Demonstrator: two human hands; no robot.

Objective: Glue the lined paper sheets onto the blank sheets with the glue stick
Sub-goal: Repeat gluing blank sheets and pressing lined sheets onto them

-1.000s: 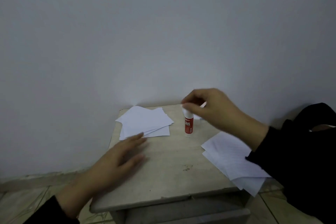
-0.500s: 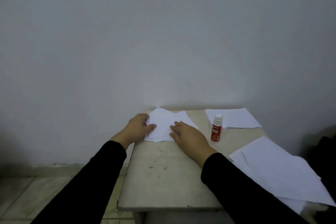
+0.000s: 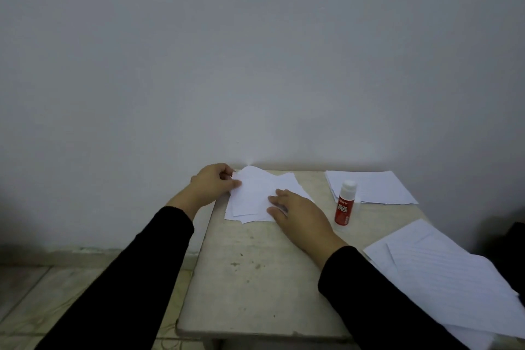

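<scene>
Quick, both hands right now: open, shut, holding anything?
Left hand: pinches the left edge of the top sheet of the blank pile.
Right hand: open, fingers flat on the same pile.

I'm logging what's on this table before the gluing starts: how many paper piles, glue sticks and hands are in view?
Paper piles: 3, namely the blank pile under both hands, the far right pile, and the lined pile at near right.
Glue sticks: 1, the upright glue stick.
Hands: 2, the left hand and the right hand.
Total: 6
</scene>
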